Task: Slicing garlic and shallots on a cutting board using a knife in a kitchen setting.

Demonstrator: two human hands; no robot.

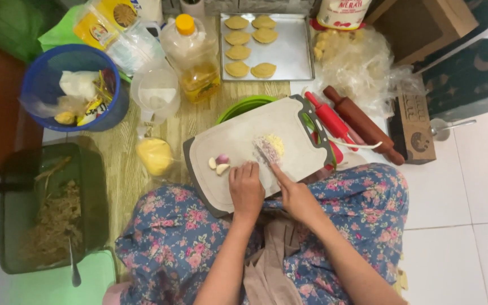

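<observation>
On the cutting board, the right hand grips a knife at the small minced pile; the left hand rests curled, holding nothing. Three cloves on the left remain whole.

Yellow-capped clear oil bottle beside the baking tray, yellow-labelled plastic bags top left, white tub — red label, brown cardboard box right

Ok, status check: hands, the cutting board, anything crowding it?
Left hand flat on cutting board. Right hand gripping knife over chopped pile. Whole cloves beside left hand. Rolling pins at board's right edge.
</observation>
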